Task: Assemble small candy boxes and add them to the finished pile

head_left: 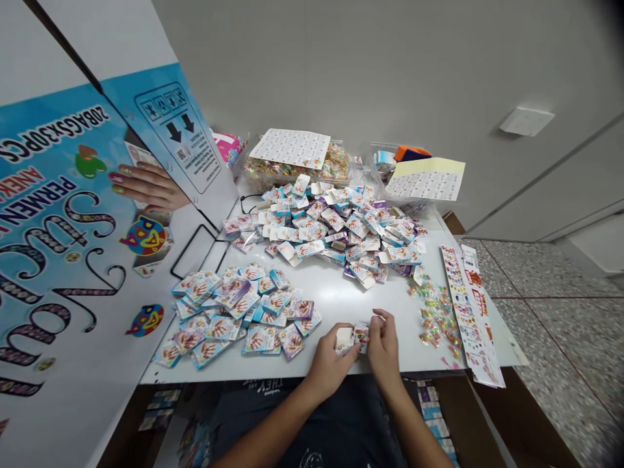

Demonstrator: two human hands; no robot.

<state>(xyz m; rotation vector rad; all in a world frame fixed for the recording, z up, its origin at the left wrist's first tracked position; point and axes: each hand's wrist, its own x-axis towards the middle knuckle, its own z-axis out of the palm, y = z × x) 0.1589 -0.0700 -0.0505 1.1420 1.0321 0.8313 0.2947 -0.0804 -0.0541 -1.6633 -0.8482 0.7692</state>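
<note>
Close to the table's front edge, my left hand (327, 365) is closed around a small white box (344, 337) whose end looks open. My right hand (384, 348) is right beside it, its thumb and fingers pinching a small sticker card (361, 333) with coloured pictures at the box's mouth. Whether the card is partly inside the box is too small to tell. To the left of my hands lies a heap of small flat boxes (260, 338) printed with a hand picture. A larger pile of similar boxes (336, 224), several with open flaps, spreads beyond my hands.
Wrapped candies (436, 312) lie at the right beside long sticker strips (470, 312). At the back are a tub of candies (336, 162) under a printed sheet (291, 148), and another sheet (429, 179). A big printed carton (97, 214) stands left. Cartons of boxes sit below the table.
</note>
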